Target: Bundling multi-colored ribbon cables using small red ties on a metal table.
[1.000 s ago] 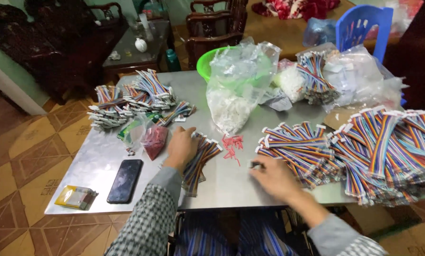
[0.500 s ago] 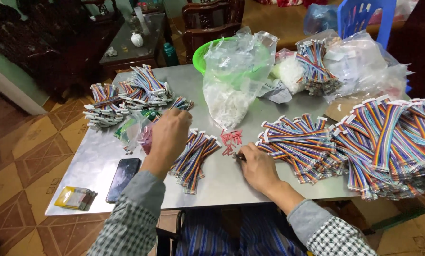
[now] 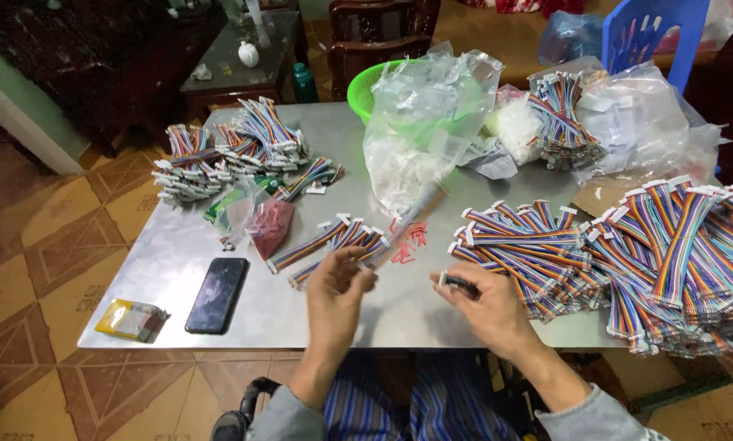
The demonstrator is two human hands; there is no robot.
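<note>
Rainbow ribbon cables point(image 3: 334, 245) lie few beside the left hand point(image 3: 338, 286), its fingers loosely pinched on nothing clear, while the right hand point(image 3: 485, 306) clamps one connector point(image 3: 456, 283); large unsorted pile point(image 3: 669, 261) remains on the metal surface point(image 3: 178, 253).

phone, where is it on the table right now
In the head view the phone lies flat near the table's front left edge, between the yellow packet and the left hand.
</note>
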